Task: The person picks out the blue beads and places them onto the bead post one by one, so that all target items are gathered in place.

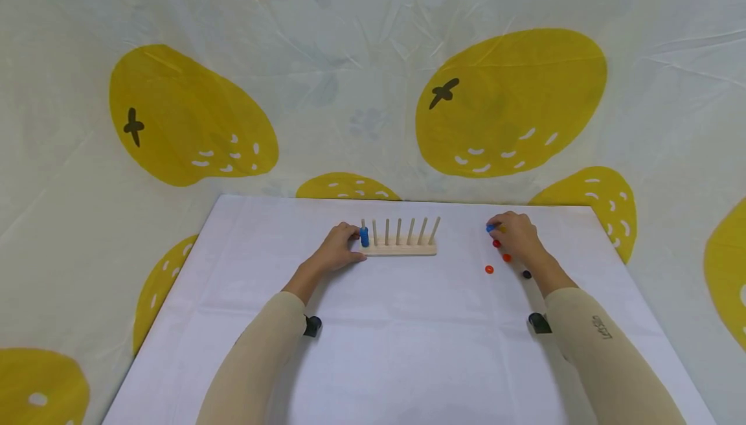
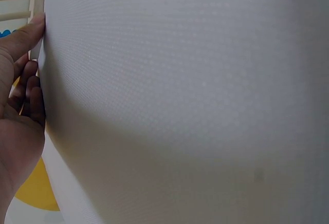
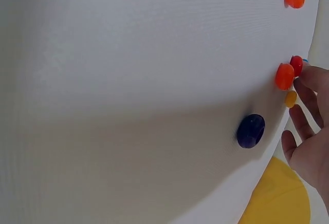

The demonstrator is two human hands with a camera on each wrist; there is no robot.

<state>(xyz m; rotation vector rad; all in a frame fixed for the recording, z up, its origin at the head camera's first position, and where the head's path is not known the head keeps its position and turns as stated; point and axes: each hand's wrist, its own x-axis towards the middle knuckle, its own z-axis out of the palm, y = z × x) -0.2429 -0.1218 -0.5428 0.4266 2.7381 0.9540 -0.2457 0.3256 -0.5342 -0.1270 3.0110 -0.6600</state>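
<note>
A pale wooden peg stand (image 1: 402, 251) with several upright pegs sits toward the back of the table. Blue beads (image 1: 364, 238) are stacked on its leftmost peg. My left hand (image 1: 337, 248) grips the stand's left end, the thumb along the front edge of the base, as the left wrist view also shows. Off to the right, my right hand (image 1: 517, 234) pinches a blue bead (image 1: 490, 227) between thumb and fingertips; only a sliver of it shows in the right wrist view. Right by those fingers lie a red bead (image 3: 296, 65) and a yellow bead (image 3: 291, 99).
Nearer to me than the right hand lie two orange beads, one (image 1: 489, 269) to the left and another (image 1: 507, 258) close to the red one. A dark blue bead (image 1: 527, 275) lies under the right wrist. Behind the white table (image 1: 396, 360) hangs a fruit-patterned cloth (image 1: 350, 114).
</note>
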